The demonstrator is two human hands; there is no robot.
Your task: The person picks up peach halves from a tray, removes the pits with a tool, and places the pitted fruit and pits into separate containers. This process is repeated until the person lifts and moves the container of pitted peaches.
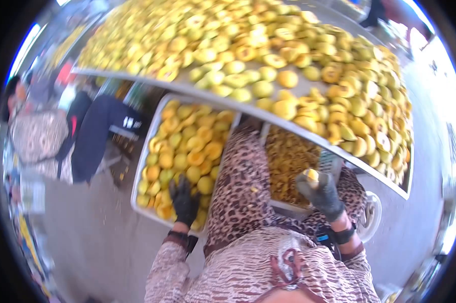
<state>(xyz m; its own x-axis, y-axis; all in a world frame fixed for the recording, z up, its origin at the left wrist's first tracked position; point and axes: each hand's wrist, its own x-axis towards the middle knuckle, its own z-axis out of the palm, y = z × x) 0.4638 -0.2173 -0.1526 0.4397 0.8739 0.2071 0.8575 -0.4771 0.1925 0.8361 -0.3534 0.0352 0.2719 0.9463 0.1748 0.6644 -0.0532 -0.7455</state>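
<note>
My left hand (185, 201), in a dark glove, rests on the yellow peaches (180, 162) in a white-rimmed crate (140, 178) beside my left leg. Its fingers are spread and I see nothing gripped in them. My right hand (319, 194), in a greyer glove, is closed above a second tray (288, 205) between my legs. A small yellow and whitish piece (312, 175), perhaps fruit, sticks out at the top of that fist; the rest of it is hidden. Brownish-yellow scraps (288, 161) fill the second tray.
A large metal table (308, 83) heaped with halved yellow peaches (228, 30) spans the front, its edge above both trays. On the left sits another person (94, 134) in dark trousers. A white bucket (373, 217) stands to the right of my right leg.
</note>
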